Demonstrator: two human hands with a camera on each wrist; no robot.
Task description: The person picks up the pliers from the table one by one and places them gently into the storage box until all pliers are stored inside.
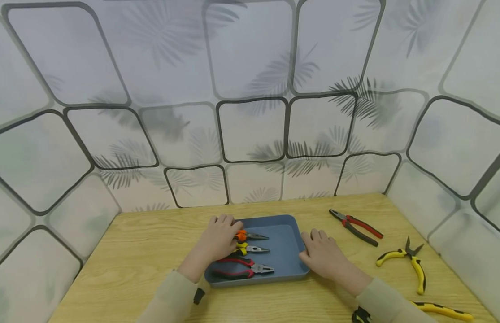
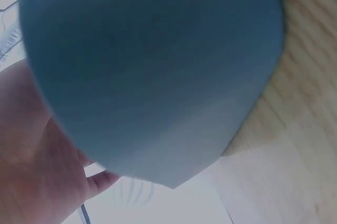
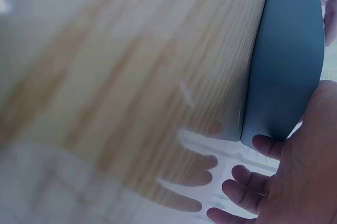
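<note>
While my left hand [image 1: 217, 238] reaches over the handles of the orange-handled needle-nose pliers [image 1: 254, 236] in the left part of the blue tray [image 1: 284, 251], I cannot tell whether its fingers clamp them; my right hand [image 1: 324, 255], fingers slightly apart, touches the tray's right end.

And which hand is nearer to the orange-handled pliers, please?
Left. The left hand partly covers the handles of the orange-handled pliers; the right hand is across the blue tray, beyond their tips.
</note>
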